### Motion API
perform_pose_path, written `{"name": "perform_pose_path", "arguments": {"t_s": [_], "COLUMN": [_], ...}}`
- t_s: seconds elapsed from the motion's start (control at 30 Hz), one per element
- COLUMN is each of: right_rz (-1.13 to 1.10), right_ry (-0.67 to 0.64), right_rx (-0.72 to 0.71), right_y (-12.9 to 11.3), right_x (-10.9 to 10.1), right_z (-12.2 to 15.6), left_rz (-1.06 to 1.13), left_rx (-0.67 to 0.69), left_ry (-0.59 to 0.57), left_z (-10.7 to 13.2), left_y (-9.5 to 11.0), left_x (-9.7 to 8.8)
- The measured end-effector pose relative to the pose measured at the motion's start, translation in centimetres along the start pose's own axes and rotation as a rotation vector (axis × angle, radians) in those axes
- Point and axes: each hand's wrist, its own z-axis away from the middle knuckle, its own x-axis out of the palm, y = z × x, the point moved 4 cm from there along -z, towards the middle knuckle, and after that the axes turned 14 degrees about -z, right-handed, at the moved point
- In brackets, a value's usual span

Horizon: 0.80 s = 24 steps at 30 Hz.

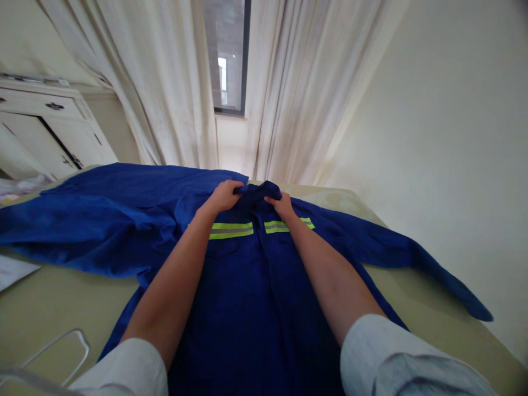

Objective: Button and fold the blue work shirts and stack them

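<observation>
A dark blue work jacket [247, 286] with yellow-green reflective strips across the chest lies front up, its sleeves spread to both sides. My left hand [226, 196] is closed on the left side of its collar. On the collar's other side, my right hand [282, 205] grips the fabric between thumb and fingers. The collar [264, 191] stands slightly raised between my hands. Beyond the left sleeve lies more blue cloth [140, 179]; whether it is a separate garment I cannot tell. My forearms cover parts of the chest.
The jacket lies on a pale green surface [82, 302]. A white wire hanger [78, 344] is at the lower left, with a white sheet [14, 272] above it. Curtains [165, 82] and a window are behind, a white cabinet [45, 126] at left, a wall [454, 137] at right.
</observation>
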Motion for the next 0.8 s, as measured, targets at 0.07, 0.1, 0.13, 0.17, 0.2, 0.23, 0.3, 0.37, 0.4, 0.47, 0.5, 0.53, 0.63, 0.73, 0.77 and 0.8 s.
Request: {"name": "perform_pose_path", "arguments": {"t_s": [0.07,0.1,0.13,0.17,0.2,0.23,0.3,0.37,0.4,0.47,0.5,0.53,0.63,0.73,0.77,0.8], "right_rz": [0.075,0.164,0.288,0.44,0.601,0.747,0.922,0.941,0.906,0.82,0.791,0.778,0.781,0.807,0.818,0.827], "right_ry": [-0.058,-0.12,-0.211,-0.329,-0.459,-0.582,-0.717,-0.648,-0.559,-0.387,-0.343,-0.333,-0.386,-0.351,-0.321,-0.293], "right_rx": [-0.035,-0.077,-0.127,-0.171,-0.201,-0.21,-0.183,-0.161,-0.15,-0.118,-0.094,-0.068,0.009,0.075,0.083,0.083], "right_y": [-1.8,-2.9,-3.9,-4.7,-5.2,-5.5,-5.7,-6.0,-6.1,-6.0,-5.8,-5.4,-4.5,-4.4,-4.4,-4.4], "right_x": [-1.4,-2.2,-2.9,-3.6,-4.2,-4.6,-5.2,-4.8,-4.3,-3.0,-2.1,-1.3,0.6,1.2,1.4,1.6], "right_z": [-0.1,0.2,0.6,1.3,2.3,3.4,5.3,6.3,6.5,6.7,6.9,7.0,7.4,7.2,7.1,7.1], "left_rz": [0.025,0.024,0.013,-0.018,-0.065,-0.117,-0.203,-0.237,-0.235,-0.224,-0.224,-0.23,-0.272,-0.291,-0.29,-0.289], "left_rx": [0.175,0.254,0.309,0.343,0.359,0.357,0.322,0.275,0.246,0.186,0.161,0.142,0.125,0.149,0.157,0.159], "left_ry": [-0.106,-0.169,-0.233,-0.299,-0.356,-0.397,-0.431,-0.423,-0.416,-0.392,-0.371,-0.344,-0.272,-0.269,-0.266,-0.246], "left_z": [0.5,1.0,1.7,2.5,3.3,4.0,5.4,6.1,6.3,6.4,6.4,6.3,6.3,6.4,6.6,6.7], "left_y": [0.5,0.7,1.0,1.4,1.8,2.3,3.5,4.8,5.3,5.7,5.7,5.6,5.0,4.8,4.9,4.9], "left_x": [-0.1,0.1,0.4,0.9,1.4,2.1,3.2,4.1,4.4,4.7,4.8,4.7,4.4,4.3,4.4,4.5]}}
